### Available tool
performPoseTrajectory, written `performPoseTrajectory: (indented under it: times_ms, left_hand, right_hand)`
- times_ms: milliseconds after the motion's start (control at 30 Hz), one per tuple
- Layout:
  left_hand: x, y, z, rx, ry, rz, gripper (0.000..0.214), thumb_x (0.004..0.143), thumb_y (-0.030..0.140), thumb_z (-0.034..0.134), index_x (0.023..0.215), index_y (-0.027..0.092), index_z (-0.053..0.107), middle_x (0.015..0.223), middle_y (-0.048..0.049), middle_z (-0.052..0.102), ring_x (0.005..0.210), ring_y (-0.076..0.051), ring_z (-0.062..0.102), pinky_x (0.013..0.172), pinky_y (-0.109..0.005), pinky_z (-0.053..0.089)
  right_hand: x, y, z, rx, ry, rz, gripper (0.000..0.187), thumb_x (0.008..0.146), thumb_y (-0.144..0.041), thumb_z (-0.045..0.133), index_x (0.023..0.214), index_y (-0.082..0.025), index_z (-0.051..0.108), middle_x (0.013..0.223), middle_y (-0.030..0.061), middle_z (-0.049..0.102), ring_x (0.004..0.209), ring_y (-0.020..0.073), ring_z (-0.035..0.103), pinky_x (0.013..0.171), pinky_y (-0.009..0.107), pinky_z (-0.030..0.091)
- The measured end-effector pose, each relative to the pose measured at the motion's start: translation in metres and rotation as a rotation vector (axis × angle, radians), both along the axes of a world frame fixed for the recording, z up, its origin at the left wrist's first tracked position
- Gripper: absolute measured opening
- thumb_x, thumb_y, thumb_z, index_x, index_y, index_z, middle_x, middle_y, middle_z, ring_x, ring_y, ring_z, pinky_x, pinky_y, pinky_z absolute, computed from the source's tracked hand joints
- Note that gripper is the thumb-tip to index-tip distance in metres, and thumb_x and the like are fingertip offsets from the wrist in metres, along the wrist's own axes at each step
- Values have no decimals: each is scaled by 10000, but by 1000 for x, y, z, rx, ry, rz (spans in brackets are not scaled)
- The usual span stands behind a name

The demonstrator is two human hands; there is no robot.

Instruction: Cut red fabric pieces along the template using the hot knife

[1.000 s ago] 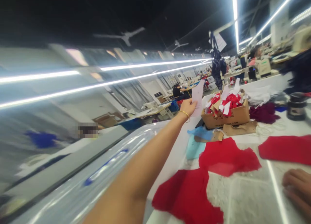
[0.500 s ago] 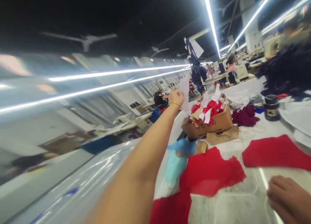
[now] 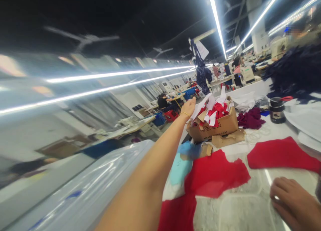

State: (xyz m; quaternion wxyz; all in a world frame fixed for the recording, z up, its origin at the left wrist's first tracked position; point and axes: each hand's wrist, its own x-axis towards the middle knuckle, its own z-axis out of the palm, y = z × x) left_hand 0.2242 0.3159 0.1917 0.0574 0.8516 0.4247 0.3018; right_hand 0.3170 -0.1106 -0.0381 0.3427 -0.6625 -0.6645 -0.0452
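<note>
Two hands work well apart: the left hand (image 3: 188, 107) pinches white paper (image 3: 201, 106) at the cardboard box (image 3: 216, 132); the right hand (image 3: 292, 201) curls over the worktop (image 3: 242, 211), its grip unclear.

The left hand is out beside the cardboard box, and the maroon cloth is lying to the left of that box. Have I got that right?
Not quite: the maroon cloth lies to the right of the cardboard box, as the head view shows. The left hand is indeed out beside that box.
</note>
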Motion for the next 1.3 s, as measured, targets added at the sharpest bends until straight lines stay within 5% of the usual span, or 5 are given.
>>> performPoseTrajectory:
  times_ms: [200, 500, 667, 867, 1300]
  left_hand:
    - [-31, -31, -14, 176, -63, -70, 312, 1055, 384, 463, 1020, 155, 672, 1036, -82, 700, 1064, -243, 651, 987, -414, 499]
    - [-38, -181, -140, 205, 190, -821, 181, 934, 224, 586, 1076, 209, 698, 1080, -81, 716, 1028, -206, 668, 930, -326, 547]
    - [-27, -224, -185, 253, 311, -909, 176, 911, 178, 619, 1076, 194, 679, 1073, -105, 701, 1018, -245, 652, 856, -380, 574]
    - [-8, -220, -197, 286, 336, -824, 133, 940, 121, 568, 892, 189, 671, 933, -81, 685, 905, -225, 637, 767, -341, 560]
    - [-8, -231, -183, 436, 354, -804, 252, 960, 64, 451, 861, 166, 659, 897, -103, 664, 854, -234, 608, 715, -347, 506]
  right_hand:
    - [10, -1, 8, -81, 19, -97, 172, 885, -178, 523, 867, -227, 687, 921, 79, 696, 845, 231, 635, 742, 362, 479]
    - [35, 2, 25, -211, -124, -357, 168, 865, -189, 554, 956, -191, 695, 982, 93, 688, 932, 264, 589, 800, 392, 429]
    - [44, 3, 32, -227, -122, -423, 118, 846, -195, 609, 935, -190, 686, 979, 88, 686, 943, 266, 577, 814, 389, 408]
    - [49, 4, 34, -177, -127, -469, 58, 840, -196, 592, 844, -204, 649, 905, 74, 662, 899, 256, 564, 775, 370, 380]
    - [50, 5, 38, -113, -63, -469, 49, 845, -218, 595, 843, -206, 642, 906, 74, 664, 901, 255, 566, 789, 374, 378]
